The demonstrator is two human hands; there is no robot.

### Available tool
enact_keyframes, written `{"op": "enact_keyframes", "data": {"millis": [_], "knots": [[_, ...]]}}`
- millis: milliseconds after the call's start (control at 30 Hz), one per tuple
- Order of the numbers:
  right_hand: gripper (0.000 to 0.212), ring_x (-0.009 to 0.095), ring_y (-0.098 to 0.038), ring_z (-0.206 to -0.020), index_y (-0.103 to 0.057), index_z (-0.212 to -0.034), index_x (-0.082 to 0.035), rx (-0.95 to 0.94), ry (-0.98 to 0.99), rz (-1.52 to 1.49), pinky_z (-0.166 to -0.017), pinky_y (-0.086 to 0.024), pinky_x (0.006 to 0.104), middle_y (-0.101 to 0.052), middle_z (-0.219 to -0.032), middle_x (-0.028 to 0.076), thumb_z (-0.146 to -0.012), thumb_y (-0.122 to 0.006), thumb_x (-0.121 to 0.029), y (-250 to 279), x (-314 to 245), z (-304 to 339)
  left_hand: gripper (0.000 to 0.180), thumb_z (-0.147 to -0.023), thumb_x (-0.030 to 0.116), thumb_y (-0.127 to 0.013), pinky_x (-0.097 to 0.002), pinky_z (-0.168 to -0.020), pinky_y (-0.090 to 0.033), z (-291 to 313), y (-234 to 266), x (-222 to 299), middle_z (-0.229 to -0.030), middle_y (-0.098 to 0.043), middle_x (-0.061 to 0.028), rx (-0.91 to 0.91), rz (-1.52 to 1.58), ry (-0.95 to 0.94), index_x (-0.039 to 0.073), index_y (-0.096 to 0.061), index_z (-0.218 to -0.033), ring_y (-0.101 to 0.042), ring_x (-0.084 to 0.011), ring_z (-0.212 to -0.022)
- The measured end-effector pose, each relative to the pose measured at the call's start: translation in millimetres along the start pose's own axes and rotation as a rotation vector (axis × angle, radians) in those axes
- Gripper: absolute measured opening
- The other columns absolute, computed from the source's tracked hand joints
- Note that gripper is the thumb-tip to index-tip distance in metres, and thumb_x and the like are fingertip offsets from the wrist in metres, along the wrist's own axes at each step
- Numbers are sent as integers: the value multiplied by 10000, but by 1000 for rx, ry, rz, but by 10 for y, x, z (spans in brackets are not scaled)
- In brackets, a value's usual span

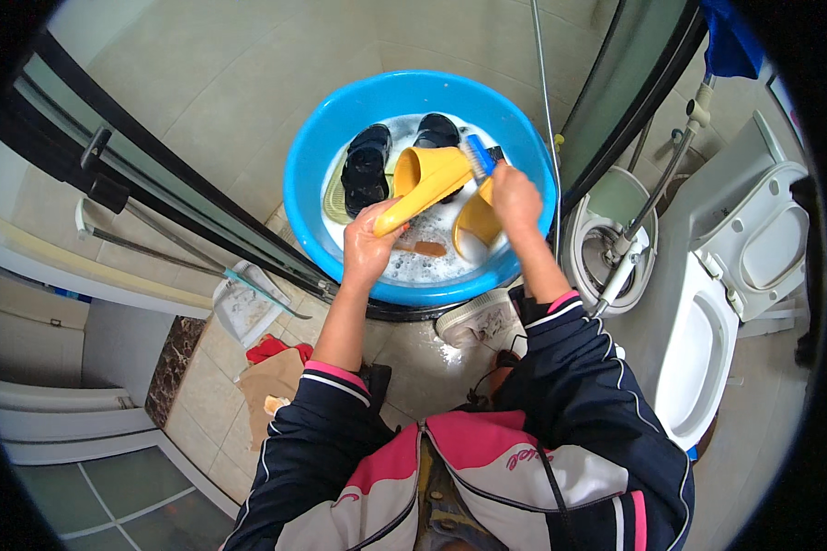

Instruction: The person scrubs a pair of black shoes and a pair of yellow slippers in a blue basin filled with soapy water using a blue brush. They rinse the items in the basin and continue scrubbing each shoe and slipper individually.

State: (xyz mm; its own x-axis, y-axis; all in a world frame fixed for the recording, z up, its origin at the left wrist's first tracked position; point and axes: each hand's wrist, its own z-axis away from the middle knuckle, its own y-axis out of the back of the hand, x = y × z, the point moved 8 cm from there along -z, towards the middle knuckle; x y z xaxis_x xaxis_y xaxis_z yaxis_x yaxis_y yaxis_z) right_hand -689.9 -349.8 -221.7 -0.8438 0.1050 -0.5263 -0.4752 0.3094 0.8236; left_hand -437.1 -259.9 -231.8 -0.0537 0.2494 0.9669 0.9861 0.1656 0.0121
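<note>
My left hand (369, 243) is closed round one end of a yellow slipper (436, 174), held tilted above a blue basin (307, 197). My right hand (516, 197) grips a blue scrubbing brush (479, 154), its bristles against the far end of the slipper's sole. Foamy water fills the basin's bottom. In it lie a dark sandal (368, 170), a second dark sandal (437, 129) and a pale green slipper (335, 199). Another yellow slipper (473, 225) rests below my right hand, partly hidden by it. A brown piece (427, 248) sits in the foam; its kind is unclear.
On the right are a mop bucket (616, 197) with a mop pole and a white toilet (694, 358). A dirty white shoe (473, 319) stands before the basin. On the left lie a dustpan (244, 308) and cardboard (271, 381). Dark-framed glass panels flank the basin.
</note>
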Motion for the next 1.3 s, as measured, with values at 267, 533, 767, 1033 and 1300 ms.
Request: {"op": "enact_keyframes", "data": {"millis": [267,533,767,1033,1300], "knots": [[252,327,-623,-531,-549,-721,-95,-40,597,-114,-483,-487,452,-599,-574,137,-904,-471,-250,25,-1244,1242,303,-783,-27,-676,-265,-763,-487,1,117,56,-962,-672,-67,127,-154,12,-18,-645,-1085,-609,-115,-851],[324,376,-639,-621,-583,-733,-64,115,256,19,-555,-488,500,-635,-676,184,-932,-410,-253,229,-423,200,335,-786,-78,-662,-251,-824,-491,30,-7,224,-997,-671,-67,14,58,120,-42,-615,-1116,-617,-110,-900],[301,382,-619,-613,-540,-791,-100,-177,468,-74,-567,-479,510,-615,-650,175,-949,-377,-298,59,-1192,1074,276,-788,-37,-680,-247,-786,-483,11,181,76,-958,-676,-48,90,-95,142,-23,-637,-1061,-611,-101,-875],[370,377,-638,-663,-593,-830,-49,-1,146,11,-578,-494,499,-645,-718,184,-974,-355,-293,21,-263,110,252,-876,165,-666,-257,-735,-494,100,25,94,-960,-647,-20,49,186,189,30,-619,-1084,-611,-107,-848],[269,368,-634,-555,-561,-759,-76,-21,484,-47,-513,-499,494,-610,-589,184,-923,-444,-254,-90,-1074,868,377,-953,210,-526,-427,-821,-560,130,-67,-209,-1204,-576,-148,23,608,407,40,-442,-1279,-614,-278,-1057]]}}
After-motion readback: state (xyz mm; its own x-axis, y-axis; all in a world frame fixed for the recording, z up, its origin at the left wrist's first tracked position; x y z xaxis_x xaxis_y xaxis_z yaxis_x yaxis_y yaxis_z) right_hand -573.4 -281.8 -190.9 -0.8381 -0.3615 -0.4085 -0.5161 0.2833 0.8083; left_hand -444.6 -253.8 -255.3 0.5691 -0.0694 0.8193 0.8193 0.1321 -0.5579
